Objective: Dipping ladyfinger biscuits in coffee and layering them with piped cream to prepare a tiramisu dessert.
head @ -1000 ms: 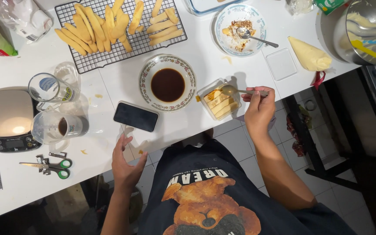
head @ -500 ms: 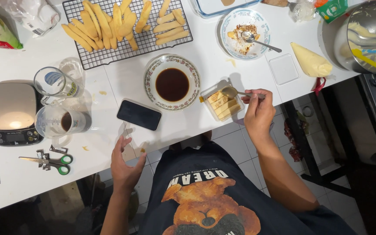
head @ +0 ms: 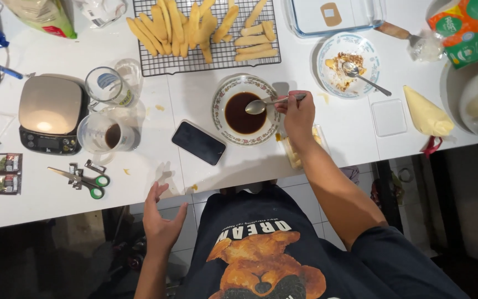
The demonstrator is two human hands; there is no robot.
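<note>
Hands: we count two, the left hand (head: 161, 221) and the right hand (head: 299, 113)
Spoons: two, one spoon (head: 266, 103) over the dark liquid, another spoon (head: 360, 76) in the crumb bowl
Patterned bowls: two, the coffee bowl (head: 223, 93) and the crumb bowl (head: 327, 52)
Glass cups: two, upper measuring cup (head: 106, 86) and lower measuring cup (head: 103, 134)
Scissors: one pair (head: 84, 181)
Phones: one (head: 198, 143)
Kitchen scales: one (head: 50, 113)
Piping bags: one (head: 427, 113)
Cooling racks: one (head: 156, 63)

Bare tabletop (head: 327, 133) lies right of the bowl (head: 245, 110) (phone (head: 198, 143) crowds its left), the glasses (head: 106, 111) seemingly farther left.
</note>
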